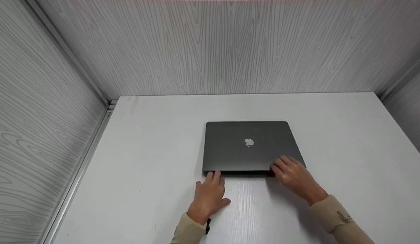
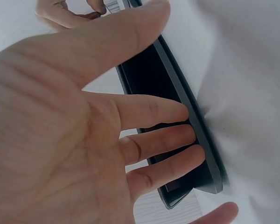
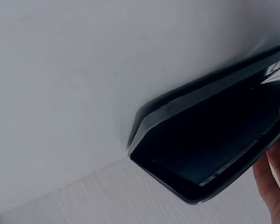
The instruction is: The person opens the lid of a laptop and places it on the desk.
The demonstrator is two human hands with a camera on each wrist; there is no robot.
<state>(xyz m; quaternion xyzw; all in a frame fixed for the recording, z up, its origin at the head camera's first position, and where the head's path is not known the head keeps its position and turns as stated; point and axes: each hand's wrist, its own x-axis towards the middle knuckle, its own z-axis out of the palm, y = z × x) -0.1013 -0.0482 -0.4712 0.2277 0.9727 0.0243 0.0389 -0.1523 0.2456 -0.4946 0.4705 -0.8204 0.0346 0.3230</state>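
A dark grey laptop point(image 1: 230, 149) with a pale apple logo lies on the white table, its lid point(image 3: 214, 144) raised a little along the near edge. My right hand point(image 1: 294, 176) pinches that lid near its right front corner, with the thumb inside and fingers on the outer face in the right wrist view. At the left front, my left hand point(image 1: 208, 196) has its fingers extended, their tips against the front edge of the base point(image 2: 179, 84). Its thumb point(image 2: 130, 35) is spread away. A dark gap shows between lid and base; the keyboard is hidden.
The white table point(image 1: 155, 142) extends around the laptop. A wood-grain panel point(image 1: 210, 47) stands along its back edge, with another side panel point(image 1: 37, 118) on the left and one point(image 1: 410, 98) on the right.
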